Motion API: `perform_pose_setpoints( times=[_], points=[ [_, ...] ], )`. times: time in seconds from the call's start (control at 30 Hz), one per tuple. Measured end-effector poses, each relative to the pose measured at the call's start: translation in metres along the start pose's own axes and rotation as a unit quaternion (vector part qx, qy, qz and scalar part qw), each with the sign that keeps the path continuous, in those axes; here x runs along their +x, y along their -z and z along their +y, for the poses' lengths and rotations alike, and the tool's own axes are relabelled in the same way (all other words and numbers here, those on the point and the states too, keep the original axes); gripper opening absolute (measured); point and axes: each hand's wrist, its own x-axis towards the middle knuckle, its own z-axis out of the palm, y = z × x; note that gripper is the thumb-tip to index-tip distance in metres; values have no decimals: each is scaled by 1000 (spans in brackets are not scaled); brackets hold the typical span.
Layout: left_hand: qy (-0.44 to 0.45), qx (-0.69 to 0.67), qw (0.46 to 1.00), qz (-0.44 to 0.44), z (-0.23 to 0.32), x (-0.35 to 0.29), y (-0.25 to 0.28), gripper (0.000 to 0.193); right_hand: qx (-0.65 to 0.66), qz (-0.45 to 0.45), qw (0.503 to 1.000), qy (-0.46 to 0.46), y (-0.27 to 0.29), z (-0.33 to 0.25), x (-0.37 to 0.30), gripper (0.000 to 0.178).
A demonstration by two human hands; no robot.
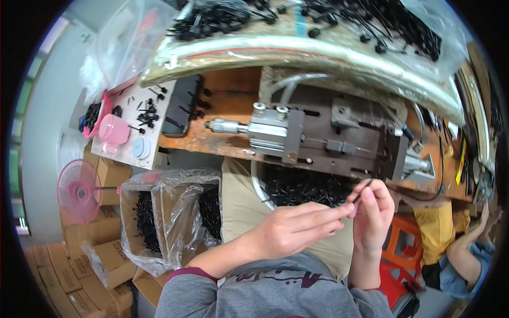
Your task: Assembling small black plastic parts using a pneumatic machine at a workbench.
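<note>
A thin black rod (362, 190) sticks out between the thumb and fingers of my right hand (373, 214), which is pinched closed on it. From the left, my left hand (291, 228) reaches across with its fingers pressed together. Its fingertips meet those of the right hand at the rod's lower end; what they pinch is hidden. Both hands are held above my lap, in front of a heap of small black parts (302, 186). Just beyond stands a bench fixture with a silver air cylinder (269, 132) on a dark metal plate (360, 146).
Black stemmed parts (212, 21) lie on the padded shelf above the fixture. At left are a pink cup (113, 130), a phone (182, 106), a pink fan (79, 192) and a plastic-lined carton (172, 212) of black parts. Another person's arm (466, 249) shows at right, beyond a red-orange stool (400, 241).
</note>
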Motion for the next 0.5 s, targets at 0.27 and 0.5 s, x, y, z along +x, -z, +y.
perform_pose_setpoints(
  times=[0.27,0.5],
  points=[
    [3,40,997,59,5,3,38,29,-110,20,989,95,-21,-6,4,13],
    [126,21,985,115,8,1,38,26,-405,-27,863,300,-41,4,-1,22]
  ],
)
